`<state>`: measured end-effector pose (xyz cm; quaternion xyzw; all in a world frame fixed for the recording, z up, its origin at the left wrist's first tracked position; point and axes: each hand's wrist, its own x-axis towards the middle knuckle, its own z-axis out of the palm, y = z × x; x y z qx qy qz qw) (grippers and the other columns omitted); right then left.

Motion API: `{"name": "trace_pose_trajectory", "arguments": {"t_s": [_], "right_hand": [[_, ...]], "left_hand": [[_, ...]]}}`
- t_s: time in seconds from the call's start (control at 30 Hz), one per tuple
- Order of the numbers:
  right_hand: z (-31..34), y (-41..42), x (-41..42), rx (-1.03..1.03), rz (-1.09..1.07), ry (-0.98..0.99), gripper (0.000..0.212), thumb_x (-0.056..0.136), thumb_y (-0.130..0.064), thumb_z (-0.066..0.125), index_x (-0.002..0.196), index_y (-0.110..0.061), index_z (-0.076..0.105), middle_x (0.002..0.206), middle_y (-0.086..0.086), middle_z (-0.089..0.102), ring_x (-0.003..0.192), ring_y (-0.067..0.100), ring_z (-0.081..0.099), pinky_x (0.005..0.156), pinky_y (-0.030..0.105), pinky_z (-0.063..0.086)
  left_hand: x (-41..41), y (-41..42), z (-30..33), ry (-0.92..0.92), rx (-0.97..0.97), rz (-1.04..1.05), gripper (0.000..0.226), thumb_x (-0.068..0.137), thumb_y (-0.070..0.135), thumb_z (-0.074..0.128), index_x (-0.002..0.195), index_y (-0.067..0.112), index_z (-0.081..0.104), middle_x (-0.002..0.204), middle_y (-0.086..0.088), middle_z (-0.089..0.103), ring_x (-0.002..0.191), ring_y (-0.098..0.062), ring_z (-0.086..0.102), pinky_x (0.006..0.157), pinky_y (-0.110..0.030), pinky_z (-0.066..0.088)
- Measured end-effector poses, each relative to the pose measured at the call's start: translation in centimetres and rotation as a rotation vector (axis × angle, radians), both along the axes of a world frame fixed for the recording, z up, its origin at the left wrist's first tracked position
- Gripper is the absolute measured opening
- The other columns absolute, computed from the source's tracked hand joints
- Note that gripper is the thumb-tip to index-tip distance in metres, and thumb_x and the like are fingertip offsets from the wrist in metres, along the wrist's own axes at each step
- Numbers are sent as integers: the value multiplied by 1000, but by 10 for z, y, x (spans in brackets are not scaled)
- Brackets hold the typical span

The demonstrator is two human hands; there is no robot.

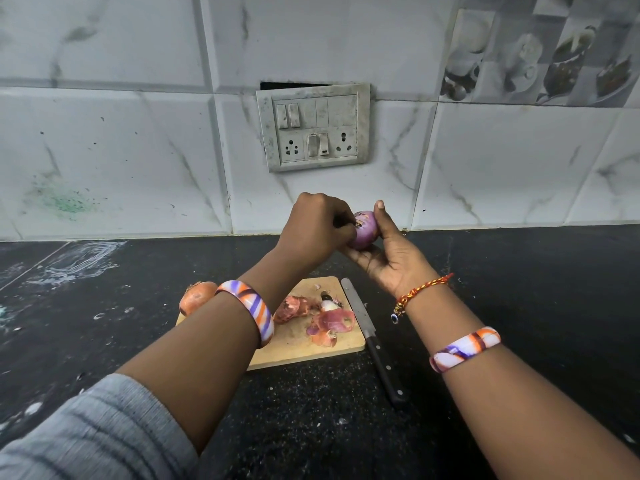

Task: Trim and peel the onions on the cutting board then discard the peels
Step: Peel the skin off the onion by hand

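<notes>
Purple onion (363, 230) is up off the board (304, 351), cupped in her right hand (388, 258) while the left hand (317, 225) pinches at its top, so I'd say halfway-ish: peels (318, 318) not binned, second onion (195, 296) looks unpeeled, knife (370, 336) parked.

Cutting board (294, 351): pale wood, matt, fine-grained, dusted with scraps.
Peels (320, 318) on board: papery, dry, crinkled, reddish-brown.
Peeled onion (363, 230) between left hand (318, 230) and right hand (391, 258): smooth, glossy purple flesh.
Unpeeled onion (195, 296), board's far left corner: dry papery skin, dull orange-brown.
Knife (372, 337), right of board: satin metal blade, black riveted handle.
Counter (519, 289): dark speckled polished stone, smeared at far left.
Wall tiles (121, 150): glossy marble-look ceramic, spotted.
Switch plate (315, 128): grimy off-white plastic.
Bangles (251, 310): glossy, striped.
Sleeve (86, 434): grey ribbed knit cloth.
</notes>
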<state>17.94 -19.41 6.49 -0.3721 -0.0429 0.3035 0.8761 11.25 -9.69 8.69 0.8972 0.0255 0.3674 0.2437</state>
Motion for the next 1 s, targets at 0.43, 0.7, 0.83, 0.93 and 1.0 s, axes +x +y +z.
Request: {"name": "trace_pose_trajectory", "arguments": {"t_s": [0.43,0.7,0.83,0.93,1.0], "right_hand": [[-4,5,1,-27,1,1,27,88,-30,59,86,-3,53,92,21,58,89,31,60,60,45,54],[-5,3,2,-29,0,6,30,88,-32,58,86,-3,52,94,22,57,97,34,59,62,44,54],[-2,0,7,-32,-11,12,34,88,-36,57,88,-3,50,99,24,54,113,39,55,64,44,53],[1,-3,10,-25,-12,21,35,87,-36,58,91,-2,50,104,25,52,102,38,59,62,44,54],[1,-4,11,-18,-5,28,36,86,-36,59,92,-2,50,103,25,52,87,36,60,60,44,54]], "left_hand": [[1,3,-7,12,-68,10,10,69,5,67,78,4,73,74,-13,71,68,-22,61,64,-28,46],[4,2,-7,0,-219,22,7,72,2,64,77,2,69,63,-4,63,57,-12,55,61,-23,47],[6,11,-4,-9,-473,-28,9,77,-2,64,81,5,68,64,-5,61,60,-18,59,73,-37,56],[4,12,-5,-3,-449,-81,18,79,-4,59,85,11,68,69,-9,64,62,-16,59,71,-32,53],[4,12,-6,-6,-419,-78,21,81,-4,56,85,10,70,74,-8,66,60,-4,57,68,-24,50]]}}
